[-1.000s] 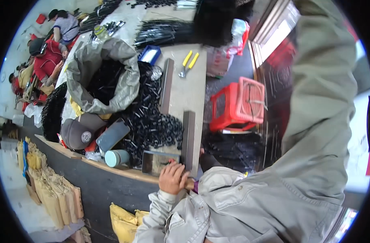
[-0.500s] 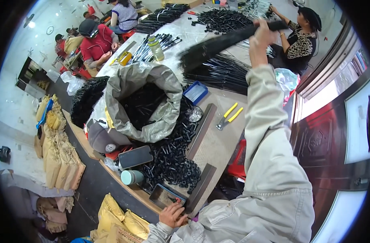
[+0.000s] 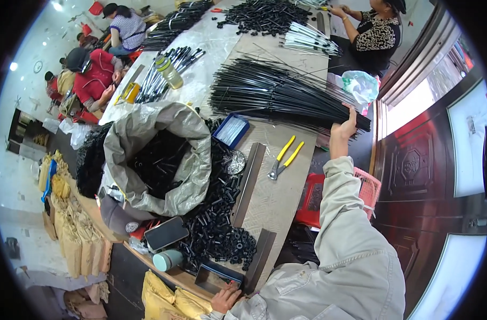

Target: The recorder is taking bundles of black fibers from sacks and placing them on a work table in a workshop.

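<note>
My right hand (image 3: 343, 130) reaches out to the right end of a large bundle of thin black rods (image 3: 275, 88). Its thumb lies across the rods; the fingers beneath are mostly hidden, and the hand looks closed on them. The rods fan out leftward over the table. My left hand (image 3: 226, 298) rests at the near table edge beside a small dark tray with a blue rim (image 3: 205, 277). Its fingers lie loosely bent, with nothing seen in them. End-cutting pliers with yellow handles (image 3: 284, 158) lie between the rods and me.
Left of centre stands an open grey sack (image 3: 115, 154) of black parts. Loose black plastic parts (image 3: 216, 224), metal bars (image 3: 247, 184), a phone (image 3: 166, 233), a teal-lidded cup (image 3: 167, 260) and a blue box (image 3: 247, 133) surround it. A co-worker (image 3: 379, 37) sits far right.
My right hand has brought the raised, blurred black bundle down onto the rods on the table. The view has shifted, and my left hand stays by the tray.
</note>
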Tool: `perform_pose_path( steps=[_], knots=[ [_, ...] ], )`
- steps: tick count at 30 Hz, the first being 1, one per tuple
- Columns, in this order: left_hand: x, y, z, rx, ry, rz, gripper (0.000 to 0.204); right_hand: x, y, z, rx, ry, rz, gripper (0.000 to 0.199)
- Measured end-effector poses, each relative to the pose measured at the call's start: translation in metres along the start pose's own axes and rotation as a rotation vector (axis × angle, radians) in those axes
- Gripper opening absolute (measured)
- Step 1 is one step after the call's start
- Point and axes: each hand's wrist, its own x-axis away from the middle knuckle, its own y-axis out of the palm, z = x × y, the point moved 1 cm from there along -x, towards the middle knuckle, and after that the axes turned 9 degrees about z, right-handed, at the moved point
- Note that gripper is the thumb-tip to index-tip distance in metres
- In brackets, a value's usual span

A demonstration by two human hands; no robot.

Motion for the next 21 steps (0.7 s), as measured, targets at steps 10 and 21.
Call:
perform_pose_path(
  steps=[10,21],
  knots=[
    [-0.004,-0.005,0.002,0.078,-0.089,0.15,0.035,-0.009,-0.02,-0.036,0.32,0.341,0.093,0.038],
    [-0.025,-0.012,0.004,0.173,-0.102,0.048,0.034,0.141,0.021,-0.041,1.57,-0.882,-1.019,0.048]
  ],
)
